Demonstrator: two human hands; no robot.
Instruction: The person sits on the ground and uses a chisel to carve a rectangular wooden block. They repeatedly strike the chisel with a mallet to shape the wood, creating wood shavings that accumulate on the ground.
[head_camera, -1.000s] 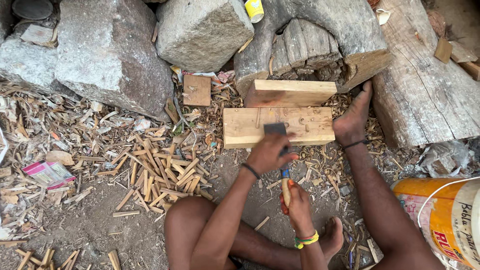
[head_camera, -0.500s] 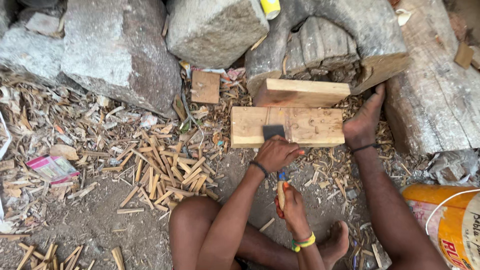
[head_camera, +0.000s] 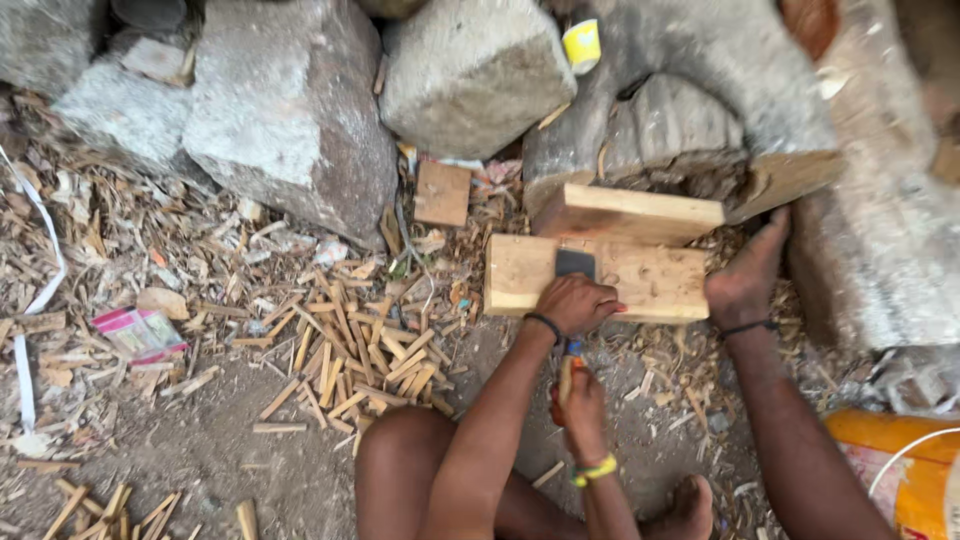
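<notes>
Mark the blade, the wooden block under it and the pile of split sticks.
blade (head_camera: 575, 263), head view, dark flat face.
wooden block (head_camera: 655, 285), head view, top face.
pile of split sticks (head_camera: 345, 345), head view, middle.

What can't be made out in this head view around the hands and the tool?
- Blade: the lower part is hidden under the left hand, so its grip can't be told.
- Tool handle: mostly covered by the right hand closed around it.
- Orange container: cut off by the right and bottom edges.
- Stone at upper right: blurred, so the surface detail is lost.
</notes>
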